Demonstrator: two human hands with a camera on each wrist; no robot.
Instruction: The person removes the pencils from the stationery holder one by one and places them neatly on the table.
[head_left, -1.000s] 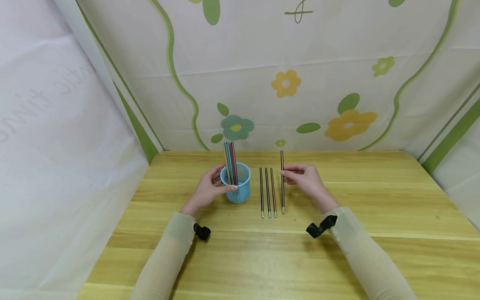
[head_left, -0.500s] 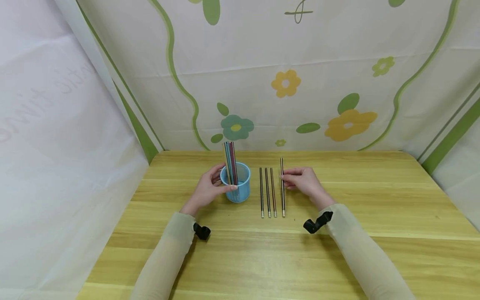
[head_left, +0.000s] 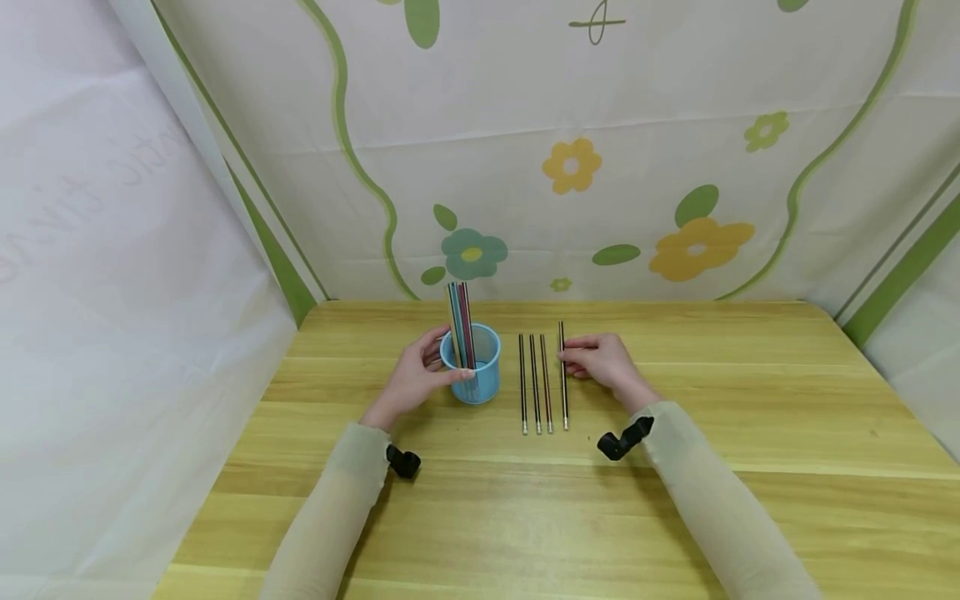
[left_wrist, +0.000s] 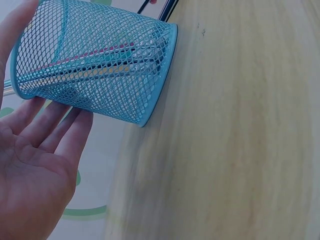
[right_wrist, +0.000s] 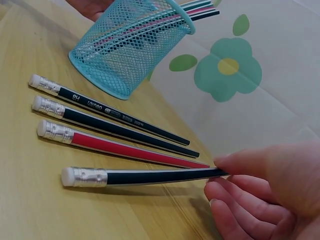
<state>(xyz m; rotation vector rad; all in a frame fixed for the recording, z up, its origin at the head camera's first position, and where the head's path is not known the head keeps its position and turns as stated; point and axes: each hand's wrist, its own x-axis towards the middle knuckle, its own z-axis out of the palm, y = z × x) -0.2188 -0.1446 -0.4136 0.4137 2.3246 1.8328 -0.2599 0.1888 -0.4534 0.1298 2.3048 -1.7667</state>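
Note:
My left hand point(head_left: 415, 379) grips a light blue mesh pen cup point(head_left: 487, 379), thumb on the near side and fingers around the back. Several coloured pencils point(head_left: 461, 325) lean inside it toward the left. In the right wrist view, my right hand point(right_wrist: 270, 195) pinches a black-and-silver pencil point(right_wrist: 150, 176) near its far end, with its white eraser toward me. To its left lie a red pencil point(right_wrist: 135, 150) and two black pencils point(right_wrist: 120, 122), side by side with erasers lined up. In the left wrist view the cup point(left_wrist: 95, 60) stands on the wood surface.
A wooden table point(head_left: 495, 517) spans the view. Behind it hangs a pale cloth point(head_left: 645, 100) with printed flowers, and another white cloth point(head_left: 135, 333) closes off the left side. Black wrist cameras point(head_left: 618, 442) sit on both sleeves.
My right hand has brought its pencil toward me and down beside the row, then slightly left. The left hand and cup have stayed in place.

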